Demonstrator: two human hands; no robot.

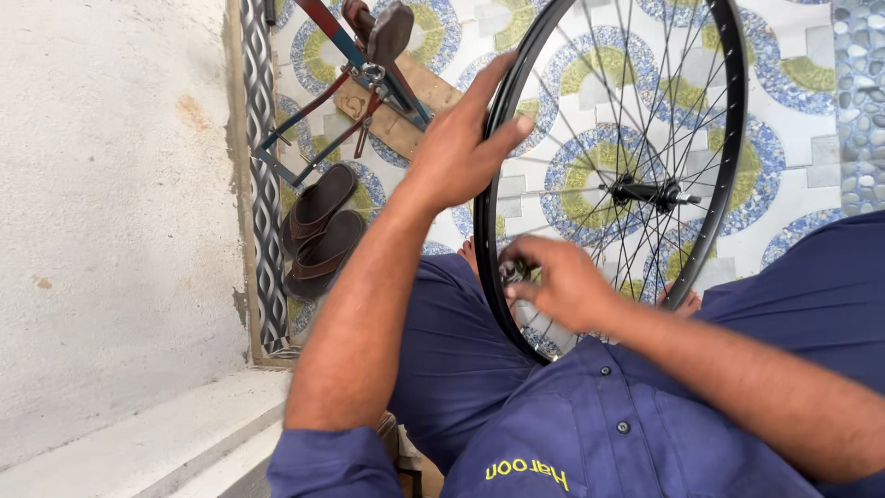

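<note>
1. A black wheel (pixel 728 138) is held upright over the lap, its lower rim resting against the blue trousers (pixel 452 341), its hub (pixel 650 194) to the right of centre in the view.
2. The left hand (pixel 456 152) is laid flat on the upper left of the rim, fingers (pixel 489 92) spread and open, steadying rather than clasping.
3. The right hand (pixel 562 281) is closed, thumb and fingers pinched on a small metal tool (pixel 510 271) set at the rim's inner edge, where the spokes (pixel 590 138) meet it; the tool's exact kind cannot be told.
4. On the patterned tile floor (pixel 793 55) a pair of brown sandals (pixel 318 231) lies beside the wall (pixel 111 184), and a red and blue metal stand (pixel 359 83) lies beyond them.
5. Risks, as judged:
   - The wheel is steadied only by an open palm and the lap, so a hard twist at the tool could make it roll or tip.
   - The tool is held by a fingertip pinch, so it could slip off and round the fitting.
   - The left fingers lie across the rim close to the spokes, so they could be nipped if the wheel turns.
</note>
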